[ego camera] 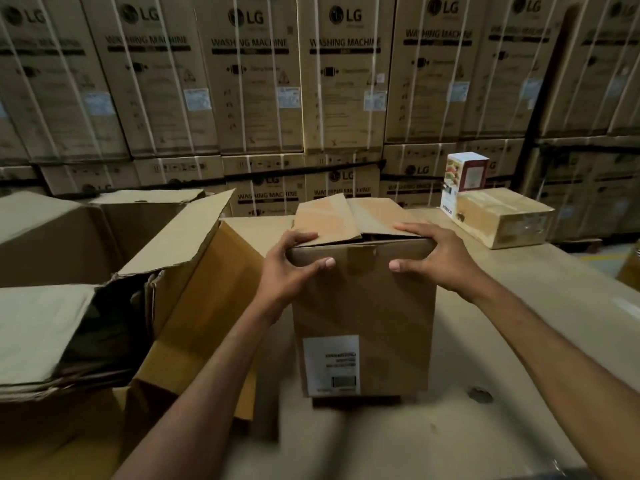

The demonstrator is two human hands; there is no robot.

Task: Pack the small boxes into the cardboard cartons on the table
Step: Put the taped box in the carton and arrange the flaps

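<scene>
From my remote seat I see the tall brown cardboard carton (363,306) standing upright in the middle of the pale beige table (536,341), a white printed label low on its near face. Its top flaps are folded inward but sit unevenly, the far ones lifted. The left hand (294,261) grips the carton's upper left corner, fingers curled over the top flap and thumb pressed to the near face. The right hand (433,258) holds the upper right corner the same way, fingers lying on the flap, thumb against the front.

One small white and dark red printed box (465,174) stands upright at the table's far right, well apart from the carton, touching a flat brown cardboard package (505,216); I cannot tell whether it stands on that package or just behind it.

To the left, large open brown cartons (173,254) crowd together with their flaps raised and bent. A wall of strapped washing machine cartons (256,81) fills the background.
</scene>
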